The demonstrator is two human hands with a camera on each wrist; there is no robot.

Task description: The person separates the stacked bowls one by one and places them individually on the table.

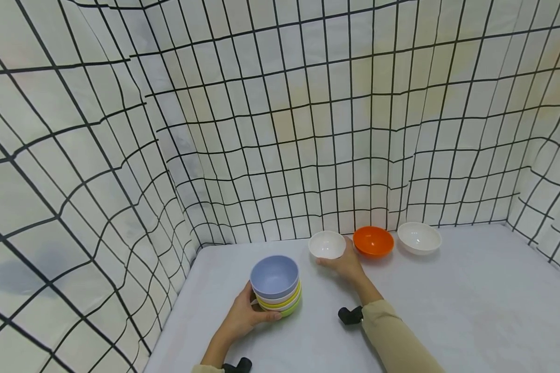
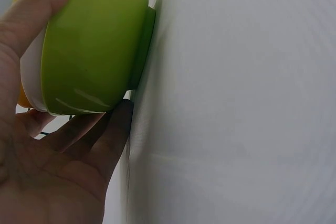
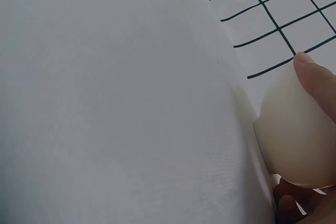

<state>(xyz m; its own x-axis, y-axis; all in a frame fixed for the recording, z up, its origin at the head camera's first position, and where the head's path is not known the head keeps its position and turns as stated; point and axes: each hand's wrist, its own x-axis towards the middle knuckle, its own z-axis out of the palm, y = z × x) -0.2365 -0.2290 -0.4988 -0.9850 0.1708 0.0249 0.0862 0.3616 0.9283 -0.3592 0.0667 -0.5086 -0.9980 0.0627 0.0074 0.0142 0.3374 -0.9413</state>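
Nested bowls form a stack, with a light blue bowl [image 1: 274,275] on top, white and yellow rims below it and a green bowl [image 2: 94,40] at the bottom. My left hand [image 1: 242,314] grips this stack from the left, its thumb across the near side and its fingers round the far side. Farther back and to the right, my right hand [image 1: 347,265] holds a small white bowl [image 1: 325,243] between thumb and fingers. In the right wrist view the same white bowl [image 3: 294,129] shows its outer wall, its base close to the table surface.
An orange bowl [image 1: 373,241] stands just right of my right hand, with another white bowl [image 1: 419,238] beyond it. All are on a white-covered table [image 1: 476,305]. A white curtain with a black grid [image 1: 280,124] rises behind and on both sides.
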